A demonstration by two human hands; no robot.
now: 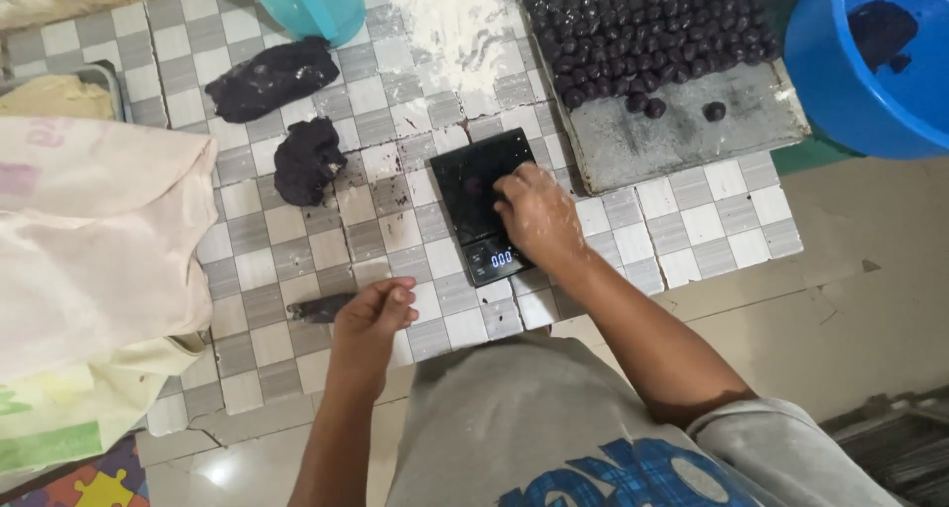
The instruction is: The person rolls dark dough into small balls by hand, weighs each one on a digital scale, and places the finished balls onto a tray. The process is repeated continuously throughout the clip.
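Note:
A small black digital scale lies on the checkered mat. My right hand rests on its right edge, fingers curled down onto the platform; whether it holds a bit of dough is hidden. My left hand hovers near the mat's front edge, fingers curled, next to a thin dark roll of dough. Two lumps of dark dough lie further back, one in the middle and one behind it.
A grey tray at the back right carries several small dark dough balls. A blue bucket stands at the far right, a teal container at the back. Flour dusts the mat. Cloth sacks lie at the left.

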